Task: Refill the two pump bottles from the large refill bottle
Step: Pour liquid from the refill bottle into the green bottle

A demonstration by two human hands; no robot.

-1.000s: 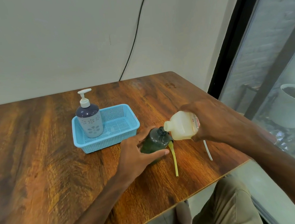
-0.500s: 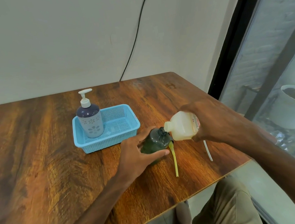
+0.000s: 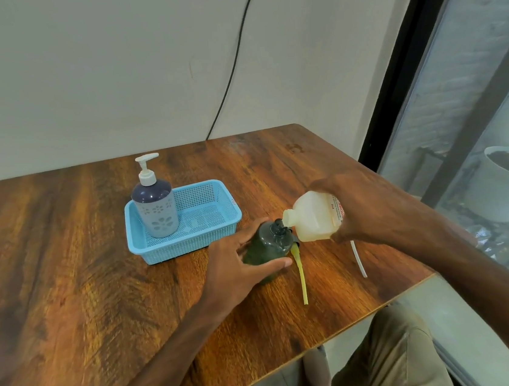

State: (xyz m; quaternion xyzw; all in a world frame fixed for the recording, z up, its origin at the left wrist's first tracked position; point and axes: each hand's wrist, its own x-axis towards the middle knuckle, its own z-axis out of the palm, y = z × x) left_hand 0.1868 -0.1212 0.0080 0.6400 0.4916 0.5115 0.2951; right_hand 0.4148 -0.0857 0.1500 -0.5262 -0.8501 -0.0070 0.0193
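Observation:
My right hand (image 3: 366, 208) grips the large pale refill bottle (image 3: 310, 216) and holds it tipped on its side, its mouth right at the open neck of a dark green pump bottle (image 3: 268, 243). My left hand (image 3: 239, 264) holds that green bottle upright on the table, fingers and thumb curled round its body. A yellow-green pump tube (image 3: 301, 278) lies on the wood just right of the green bottle. The second pump bottle (image 3: 155, 209), dark blue and grey with a white pump head, stands in the left end of a blue basket (image 3: 216, 229).
A thin white tube (image 3: 358, 258) lies on the wooden table (image 3: 66, 277) under my right wrist, close to the front right edge. A black cable (image 3: 232, 65) runs down the wall behind. A window and plant pots are at the right.

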